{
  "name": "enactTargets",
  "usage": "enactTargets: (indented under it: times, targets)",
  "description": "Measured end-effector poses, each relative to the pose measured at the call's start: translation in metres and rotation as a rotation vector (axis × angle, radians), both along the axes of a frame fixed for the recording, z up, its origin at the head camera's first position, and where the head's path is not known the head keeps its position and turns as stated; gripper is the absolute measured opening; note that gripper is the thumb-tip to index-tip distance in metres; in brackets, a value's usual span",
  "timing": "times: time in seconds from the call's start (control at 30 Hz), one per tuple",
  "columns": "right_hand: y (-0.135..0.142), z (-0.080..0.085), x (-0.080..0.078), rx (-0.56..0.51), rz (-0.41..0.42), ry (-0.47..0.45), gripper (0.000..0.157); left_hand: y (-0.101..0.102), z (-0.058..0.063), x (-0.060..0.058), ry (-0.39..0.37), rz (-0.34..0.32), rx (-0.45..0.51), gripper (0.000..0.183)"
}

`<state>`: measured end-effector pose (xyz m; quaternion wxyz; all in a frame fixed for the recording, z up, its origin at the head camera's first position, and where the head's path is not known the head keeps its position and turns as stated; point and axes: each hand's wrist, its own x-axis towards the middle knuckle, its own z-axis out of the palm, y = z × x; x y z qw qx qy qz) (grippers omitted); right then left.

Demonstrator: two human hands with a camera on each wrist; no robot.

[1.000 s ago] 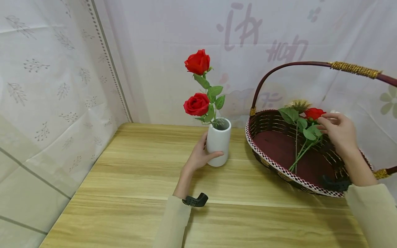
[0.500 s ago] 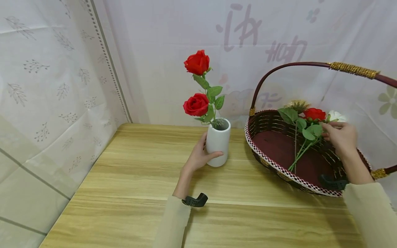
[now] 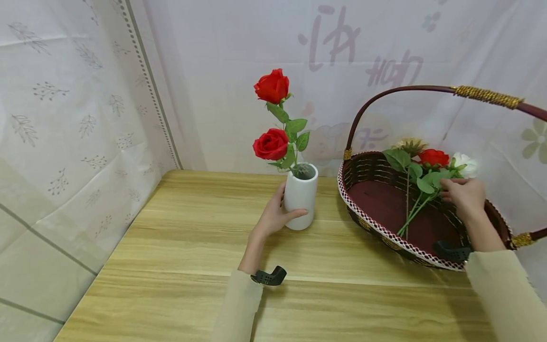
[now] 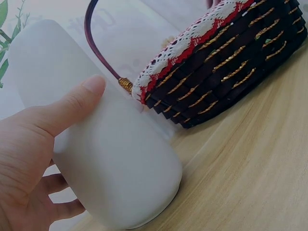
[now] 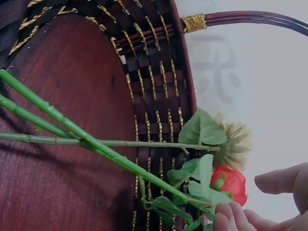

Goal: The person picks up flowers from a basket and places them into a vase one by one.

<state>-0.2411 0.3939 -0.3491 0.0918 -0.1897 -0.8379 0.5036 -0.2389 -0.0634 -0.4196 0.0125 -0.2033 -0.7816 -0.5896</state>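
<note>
My left hand (image 3: 273, 216) holds the white vase (image 3: 300, 202) round its lower half, thumb across the front, as the left wrist view also shows. Two red roses (image 3: 271, 144) on leafy stems stand in the vase. At the right, my right hand (image 3: 466, 197) reaches over the basket (image 3: 376, 225), its fingertips by the leaves below a white flower (image 3: 463, 165). In the right wrist view the thumb (image 5: 281, 180) stands apart from the fingers, which are by the green stems (image 5: 115, 161). A red flower (image 3: 433, 157) and a pale yellow flower (image 3: 410, 146) lie beside the white one.
The basket has a tall arched handle (image 3: 401, 89) and a white lace rim. Both stand on a wooden table (image 3: 179, 247) before a printed cloth (image 3: 222, 85). Another patterned cloth (image 3: 85, 118) hangs at the left.
My right hand has come down and slightly left from the red flower to the leaves below the white flower, which now shows. The left hand and vase have stayed put.
</note>
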Motion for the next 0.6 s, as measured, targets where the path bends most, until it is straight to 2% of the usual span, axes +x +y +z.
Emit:
enactTargets:
  times: [0.17,0.33,0.4,0.6]
  targets:
    - [-0.0005,-0.0067,-0.0024,-0.006,0.010,-0.018,0.061,-0.0005,0.0003,-0.0001,-0.005,0.003,0.007,0.091]
    - [-0.0010,-0.0090,-0.0049,-0.015,-0.034,-0.078,0.048,-0.0011,0.0000,-0.0003,-0.009,0.000,0.009,0.091]
    - [-0.0007,-0.0095,-0.0058,-0.021,-0.040,-0.109,0.048,-0.0014,-0.0004,-0.0004,-0.008,-0.001,0.005,0.091]
    - [0.0002,-0.0110,-0.0078,-0.087,-0.005,-0.211,0.071,-0.0015,-0.0014,-0.0015,-0.008,-0.004,-0.004,0.091]
